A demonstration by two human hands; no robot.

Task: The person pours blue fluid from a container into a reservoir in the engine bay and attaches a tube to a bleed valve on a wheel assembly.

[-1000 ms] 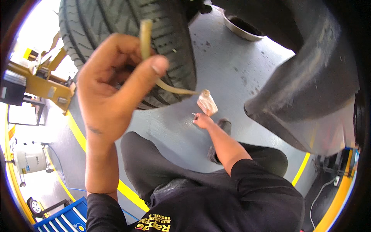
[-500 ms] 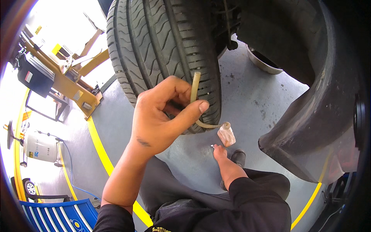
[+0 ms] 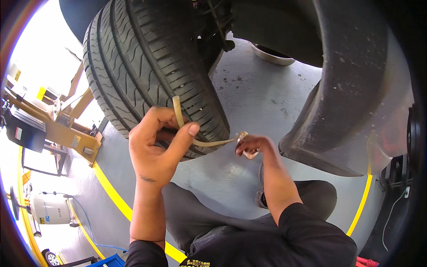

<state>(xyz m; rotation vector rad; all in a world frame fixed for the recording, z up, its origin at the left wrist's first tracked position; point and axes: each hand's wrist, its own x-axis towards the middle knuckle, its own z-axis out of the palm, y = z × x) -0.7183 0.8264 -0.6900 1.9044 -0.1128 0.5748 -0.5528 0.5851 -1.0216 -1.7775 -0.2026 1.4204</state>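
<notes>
Pinched in my left hand (image 3: 158,151) is a translucent yellowish hose (image 3: 177,104), its free end sticking up in front of the tire tread (image 3: 122,66). The hose curves right and down to a small pale bottle (image 3: 251,155), mostly hidden behind my right hand (image 3: 253,144). That hand is blurred, fingers curled; whether it grips the bottle or a small metal item is unclear.
A dark wheel-arch liner (image 3: 342,115) hangs at right. A metal basin (image 3: 272,59) sits on the floor beyond the tire. A yellow lift arm (image 3: 66,135) and white container (image 3: 50,209) are at left, with a blue hose (image 3: 95,240) and yellow floor lines nearby.
My right hand has risen and moved in front of the bottle, now covering much of it. My left hand still holds the hose, shifted in view along with the camera.
</notes>
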